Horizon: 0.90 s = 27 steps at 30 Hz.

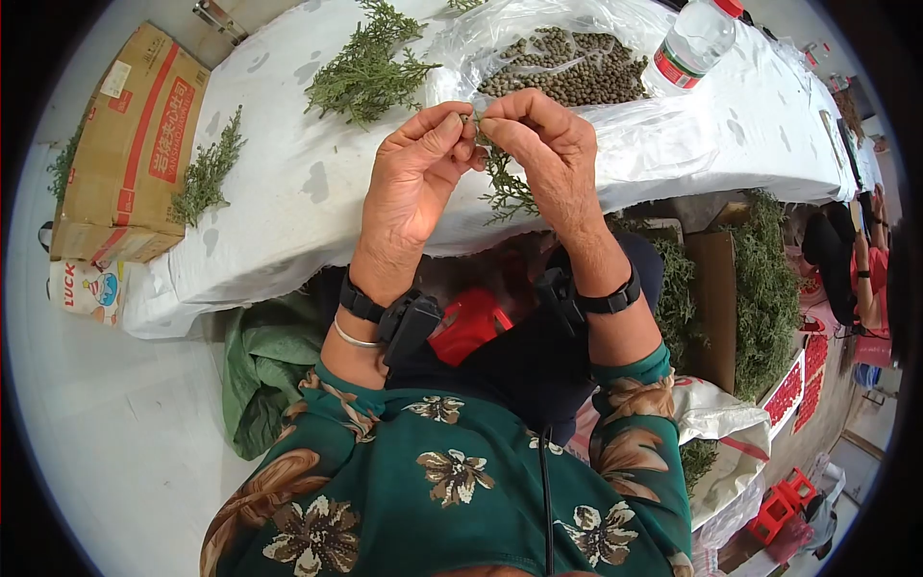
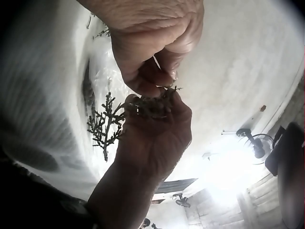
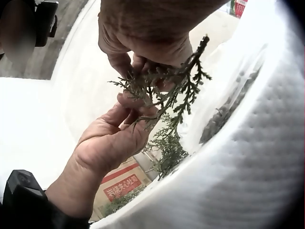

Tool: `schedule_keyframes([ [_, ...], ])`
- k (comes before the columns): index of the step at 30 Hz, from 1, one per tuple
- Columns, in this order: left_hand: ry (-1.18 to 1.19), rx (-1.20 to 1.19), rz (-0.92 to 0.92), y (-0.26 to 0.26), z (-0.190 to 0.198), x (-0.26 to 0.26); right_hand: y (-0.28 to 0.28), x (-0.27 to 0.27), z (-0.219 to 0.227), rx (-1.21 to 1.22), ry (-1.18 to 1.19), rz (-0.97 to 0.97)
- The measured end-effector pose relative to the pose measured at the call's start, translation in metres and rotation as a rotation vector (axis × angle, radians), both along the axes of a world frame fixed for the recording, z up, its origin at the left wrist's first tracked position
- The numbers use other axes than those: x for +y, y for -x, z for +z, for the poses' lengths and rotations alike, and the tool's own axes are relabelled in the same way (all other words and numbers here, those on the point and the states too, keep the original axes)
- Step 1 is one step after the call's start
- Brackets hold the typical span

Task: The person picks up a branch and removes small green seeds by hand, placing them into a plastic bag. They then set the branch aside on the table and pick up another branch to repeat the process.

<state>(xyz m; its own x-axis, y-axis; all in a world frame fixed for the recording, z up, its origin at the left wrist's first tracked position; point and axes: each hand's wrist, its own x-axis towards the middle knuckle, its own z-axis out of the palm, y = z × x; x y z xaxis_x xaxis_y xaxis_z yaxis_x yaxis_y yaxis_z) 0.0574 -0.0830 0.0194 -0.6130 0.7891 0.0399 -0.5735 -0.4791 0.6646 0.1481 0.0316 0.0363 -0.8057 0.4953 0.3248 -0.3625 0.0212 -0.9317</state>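
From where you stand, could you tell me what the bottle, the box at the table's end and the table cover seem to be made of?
Bottle: clear, glossy plastic, judging by its see-through wall, red cap and printed label. Box: matte brown cardboard with red print and creased flaps. Table cover: probably thin white plastic sheeting or foam wrap; it drapes, wrinkles and shows a dimpled surface in the right wrist view.

A small, flat green cypress-like sprig with scaly branching fronds hangs downward from its top end, pinched between fingertips above the white table edge, its tips spreading loosely.
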Motion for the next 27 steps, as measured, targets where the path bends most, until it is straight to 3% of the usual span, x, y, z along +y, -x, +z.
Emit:
schedule_keyframes([
  [27, 0.027, -0.014, 0.029, -0.0056, -0.0037, 0.0007, -0.0011, -0.0019, -0.0055, -0.036, -0.106, -0.082],
])
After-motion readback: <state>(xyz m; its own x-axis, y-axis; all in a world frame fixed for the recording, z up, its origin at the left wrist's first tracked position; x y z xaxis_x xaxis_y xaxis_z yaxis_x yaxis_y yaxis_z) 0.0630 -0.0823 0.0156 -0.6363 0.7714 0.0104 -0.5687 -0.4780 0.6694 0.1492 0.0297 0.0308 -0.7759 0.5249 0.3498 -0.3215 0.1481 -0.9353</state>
